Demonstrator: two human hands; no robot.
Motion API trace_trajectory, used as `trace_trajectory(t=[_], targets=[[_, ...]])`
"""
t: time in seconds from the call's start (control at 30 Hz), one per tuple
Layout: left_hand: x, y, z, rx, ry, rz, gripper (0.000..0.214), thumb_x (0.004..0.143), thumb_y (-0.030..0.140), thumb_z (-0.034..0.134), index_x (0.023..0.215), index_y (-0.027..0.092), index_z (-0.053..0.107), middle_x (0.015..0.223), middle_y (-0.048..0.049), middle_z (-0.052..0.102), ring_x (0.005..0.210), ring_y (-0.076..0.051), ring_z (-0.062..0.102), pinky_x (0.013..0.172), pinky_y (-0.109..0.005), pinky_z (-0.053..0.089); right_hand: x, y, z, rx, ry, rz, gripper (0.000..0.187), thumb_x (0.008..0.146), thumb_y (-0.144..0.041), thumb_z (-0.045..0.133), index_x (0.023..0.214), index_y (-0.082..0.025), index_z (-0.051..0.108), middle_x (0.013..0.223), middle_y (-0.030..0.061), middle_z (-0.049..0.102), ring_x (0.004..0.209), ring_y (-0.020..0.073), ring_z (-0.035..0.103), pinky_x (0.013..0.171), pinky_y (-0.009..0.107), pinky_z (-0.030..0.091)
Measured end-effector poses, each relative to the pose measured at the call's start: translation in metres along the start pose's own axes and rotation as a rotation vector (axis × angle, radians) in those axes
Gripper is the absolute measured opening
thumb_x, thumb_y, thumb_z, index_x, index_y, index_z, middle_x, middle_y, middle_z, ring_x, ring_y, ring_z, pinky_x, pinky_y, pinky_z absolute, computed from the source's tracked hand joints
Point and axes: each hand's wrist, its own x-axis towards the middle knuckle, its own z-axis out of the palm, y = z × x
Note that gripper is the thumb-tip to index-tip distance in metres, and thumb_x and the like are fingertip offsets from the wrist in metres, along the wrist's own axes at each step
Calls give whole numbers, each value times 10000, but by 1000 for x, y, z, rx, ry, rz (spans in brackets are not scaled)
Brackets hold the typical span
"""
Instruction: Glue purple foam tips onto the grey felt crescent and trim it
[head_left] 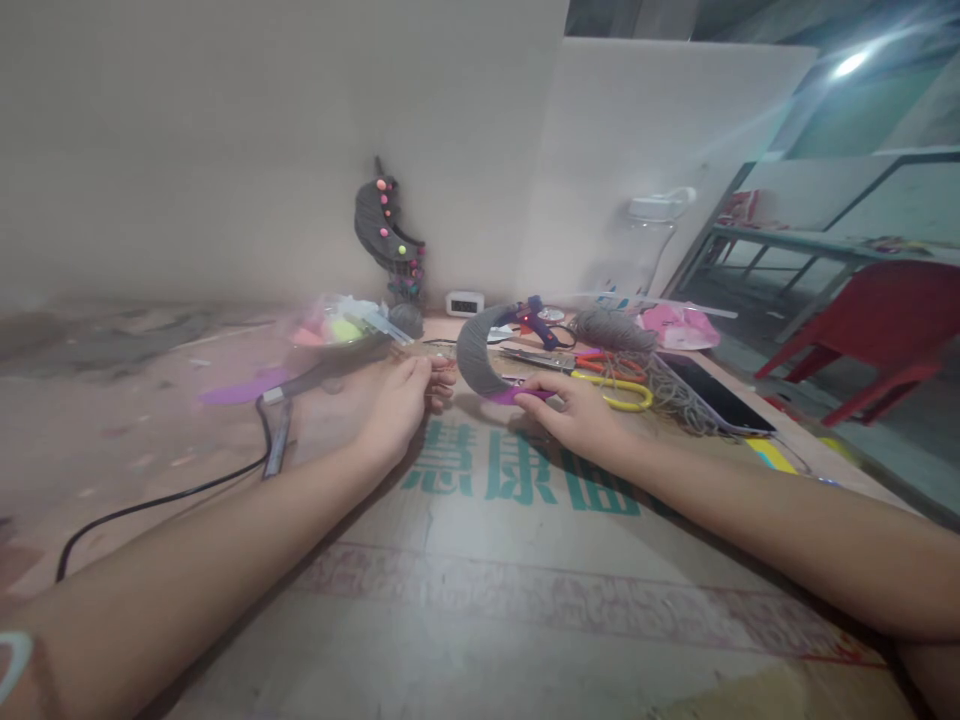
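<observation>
My right hand [574, 410] pinches the purple lower tip of a crescent [478, 350] that is mostly wound in grey yarn. The crescent is held up above the table, its hollow side facing right. Just left of it is my left hand [401, 405], its fingers curled together. Whether a strand lies in those fingers is too blurred to see. Behind my right hand lie yellow-handled scissors [634, 393] and a red-handled tool [615, 366]. A dark blue glue gun [536, 322] with a small red light rests behind the crescent.
A finished-looking grey crescent with coloured balls [371, 225] hangs at the wall. Grey yarn [615, 330], a phone [712, 392] and a clear bottle [637, 250] are at right. At left are a bowl [319, 350], a purple piece [244, 387] and a black cable [169, 497]. A small clock [465, 304] stands behind.
</observation>
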Motion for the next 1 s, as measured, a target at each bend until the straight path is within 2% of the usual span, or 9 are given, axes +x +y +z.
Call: trace_trajectory(t=[0.17, 0.3, 0.4, 0.6, 0.8, 0.9, 1.0], targets=[[2, -4, -3, 172, -118, 55, 415, 818, 518, 613, 994, 151, 693, 911, -75, 686, 710, -134, 590, 572, -223, 419, 1, 0, 0, 13, 4, -7, 165, 888, -270, 580, 821, -172, 694, 767, 16, 710, 711, 151, 627, 666, 246, 441], [3, -6, -6, 317, -134, 88, 402, 791, 479, 657, 1053, 179, 710, 1015, -74, 705, 791, -159, 606, 636, -248, 430, 1, -1, 0, 1, 0, -12, 158, 886, -257, 580, 825, -166, 694, 767, 20, 711, 710, 153, 627, 664, 247, 439], [2, -5, -6, 339, -139, 98, 365, 796, 446, 655, 1040, 181, 716, 997, -67, 713, 801, -164, 608, 666, -258, 431, 1, -1, 0, -6, -9, -12, 160, 887, -257, 577, 820, -165, 690, 762, 21, 707, 708, 154, 626, 660, 247, 438], [1, -4, -5, 351, -141, 119, 313, 806, 451, 631, 877, 153, 696, 860, -45, 686, 698, -139, 568, 647, -259, 424, 1, 1, 1, -10, -7, -13, 167, 886, -266, 576, 816, -168, 691, 776, 25, 713, 724, 161, 632, 664, 249, 444], [0, -1, -3, 307, -123, 124, 297, 792, 450, 642, 761, 157, 603, 714, 3, 587, 586, -106, 507, 562, -236, 390, 1, -1, 0, -2, -5, -13, 168, 886, -268, 573, 822, -170, 693, 787, 25, 717, 734, 160, 636, 682, 249, 448], [-1, -1, -2, 210, -108, 59, 267, 816, 425, 611, 765, 171, 551, 712, 14, 561, 562, -89, 494, 525, -211, 371, 1, -2, 0, 2, -5, -9, 173, 889, -270, 569, 814, -170, 689, 775, 21, 713, 720, 154, 631, 675, 245, 444], [0, -3, -1, 99, -34, 0, 219, 836, 394, 582, 801, 186, 521, 738, 12, 571, 582, -87, 520, 530, -194, 390, 0, -1, 0, 0, -3, -6, 171, 887, -271, 573, 811, -168, 685, 764, 16, 708, 705, 148, 625, 665, 240, 437]])
